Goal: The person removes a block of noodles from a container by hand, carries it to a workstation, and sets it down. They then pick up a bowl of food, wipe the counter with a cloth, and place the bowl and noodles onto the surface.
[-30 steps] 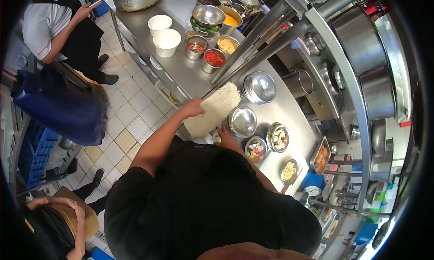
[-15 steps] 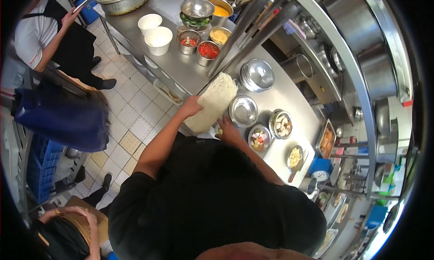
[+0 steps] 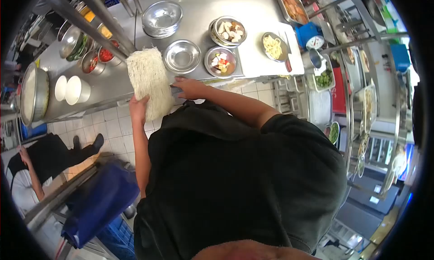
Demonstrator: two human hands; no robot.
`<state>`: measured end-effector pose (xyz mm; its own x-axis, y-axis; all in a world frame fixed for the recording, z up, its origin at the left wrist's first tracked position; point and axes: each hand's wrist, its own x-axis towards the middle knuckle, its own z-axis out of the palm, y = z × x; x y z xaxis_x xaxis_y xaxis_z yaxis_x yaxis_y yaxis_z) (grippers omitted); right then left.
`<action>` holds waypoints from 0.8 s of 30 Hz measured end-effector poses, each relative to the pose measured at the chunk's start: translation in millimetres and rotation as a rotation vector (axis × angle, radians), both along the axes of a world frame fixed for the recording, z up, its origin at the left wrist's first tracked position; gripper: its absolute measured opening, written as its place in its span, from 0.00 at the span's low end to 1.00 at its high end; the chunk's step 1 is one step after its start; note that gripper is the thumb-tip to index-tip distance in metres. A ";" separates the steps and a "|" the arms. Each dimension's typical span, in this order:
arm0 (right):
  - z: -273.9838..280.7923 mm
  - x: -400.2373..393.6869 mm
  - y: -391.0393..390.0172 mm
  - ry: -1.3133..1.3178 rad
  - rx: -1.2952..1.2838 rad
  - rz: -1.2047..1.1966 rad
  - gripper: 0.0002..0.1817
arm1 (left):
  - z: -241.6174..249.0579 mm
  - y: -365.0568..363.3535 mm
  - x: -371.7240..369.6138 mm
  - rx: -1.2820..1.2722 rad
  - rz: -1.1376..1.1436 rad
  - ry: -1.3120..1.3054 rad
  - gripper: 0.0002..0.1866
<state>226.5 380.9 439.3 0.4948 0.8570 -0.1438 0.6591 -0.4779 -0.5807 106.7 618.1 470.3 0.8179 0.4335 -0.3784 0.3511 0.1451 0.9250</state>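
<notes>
A flat slab of dried rice noodles [image 3: 149, 81], pale and rectangular, overlaps the counter's front edge. My left hand [image 3: 139, 108] grips its lower left side, thumb on top and the other fingers hidden underneath. Just right of the slab, my right hand [image 3: 191, 88] is at the counter edge with curled fingers. A small dark piece shows at its fingertips, and I cannot tell what it is. Beyond that hand are an empty metal bowl [image 3: 170, 68] and a bowl of chopped red, white and yellow pieces [image 3: 209, 70].
Stacked metal bowls [image 3: 162, 33] and a bowl of sliced mushrooms [image 3: 230, 32] stand farther back. A white board [image 3: 255, 63] carries a pan of noodles [image 3: 274, 47]. White tubs [image 3: 77, 91] sit left, near metal posts [image 3: 101, 31]. Another person [image 3: 40, 158] is at far left.
My view has turned, so the counter now runs across the top. The noodle slab is still in my left hand, and my right hand stays close to its right side.
</notes>
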 end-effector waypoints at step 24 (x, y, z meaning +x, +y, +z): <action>39.4 135.0 -177.3 0.753 0.674 -1.370 0.26 | 81.9 -11.0 5.0 -0.011 -0.065 -0.082 0.16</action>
